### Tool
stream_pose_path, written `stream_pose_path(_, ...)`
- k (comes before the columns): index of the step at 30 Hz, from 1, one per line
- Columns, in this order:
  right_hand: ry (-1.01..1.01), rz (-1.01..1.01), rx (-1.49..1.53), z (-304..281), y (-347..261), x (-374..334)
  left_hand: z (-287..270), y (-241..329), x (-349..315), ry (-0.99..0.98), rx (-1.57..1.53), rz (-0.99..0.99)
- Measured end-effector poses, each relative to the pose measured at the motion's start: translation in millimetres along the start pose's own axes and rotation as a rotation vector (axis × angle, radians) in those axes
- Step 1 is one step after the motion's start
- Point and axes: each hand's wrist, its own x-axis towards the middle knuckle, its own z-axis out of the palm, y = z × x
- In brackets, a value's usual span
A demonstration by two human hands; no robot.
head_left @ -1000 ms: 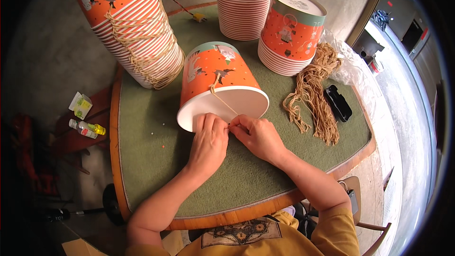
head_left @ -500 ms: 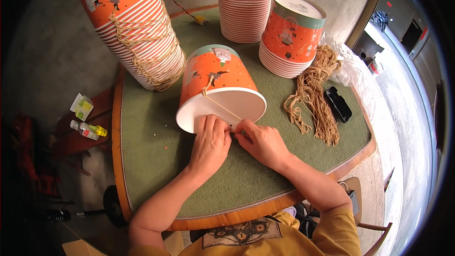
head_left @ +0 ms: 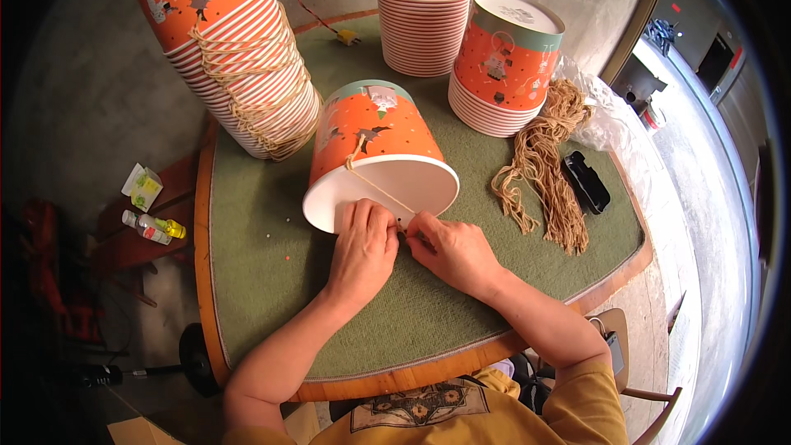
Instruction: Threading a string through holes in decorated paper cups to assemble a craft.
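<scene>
An orange paper bucket with a white inside and a pale green band lies on its side in the middle of the green felt-topped table, its open mouth facing the person. A thin tan string runs from its side across the rim to the hands. The left hand rests on the bucket's lower rim, fingers together and curled. The right hand sits just beside it, fingertips pinched on the string's end. A loose bundle of tan twine lies to the right, near a black clip-like tool. A tied stack of orange buckets leans at the rear left
</scene>
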Motion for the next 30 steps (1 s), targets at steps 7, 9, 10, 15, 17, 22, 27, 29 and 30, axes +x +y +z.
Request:
stream_pose_path(7, 0.011, -0.028, -0.038, -0.1, -0.7, -0.7, 1.1, -1.3, -0.7, -0.013, -0.010, -0.003)
stream_pose_path(9, 0.004, -0.031, -0.050, -0.2, -1.0, -0.8, 1.2, -1.5, -0.8, -0.012, -0.012, 0.000)
stream_pose_path(10, 0.004, -0.035, -0.055, 0.0, -1.1, -0.9, 1.1, -1.4, -0.7, -0.012, -0.013, -0.001)
stream_pose_path(15, 0.015, -0.050, -0.103, 2.4, -1.6, -1.7, 1.6, -1.9, -0.7, -0.013, -0.021, -0.015)
stream_pose_path(17, 0.018, -0.050, -0.114, 3.0, -2.2, -1.9, 1.1, -2.4, -0.4, -0.016, -0.019, -0.018)
stream_pose_path(22, -0.001, -0.049, -0.123, 3.5, -0.4, -3.0, -0.1, -1.2, -0.3, -0.010, -0.026, -0.011)
stream_pose_path(27, -0.017, -0.017, -0.118, 2.0, -2.4, -4.1, -0.1, -2.0, -0.3, -0.004, -0.031, -0.007)
stream_pose_path(29, 0.015, -0.049, -0.108, 2.3, -1.6, -4.7, 0.3, -2.3, -0.3, -0.004, -0.041, -0.014)
stream_pose_path(30, 0.015, -0.049, -0.108, 1.4, -2.2, -4.3, 0.3, -2.3, -0.2, -0.004, -0.041, -0.014)
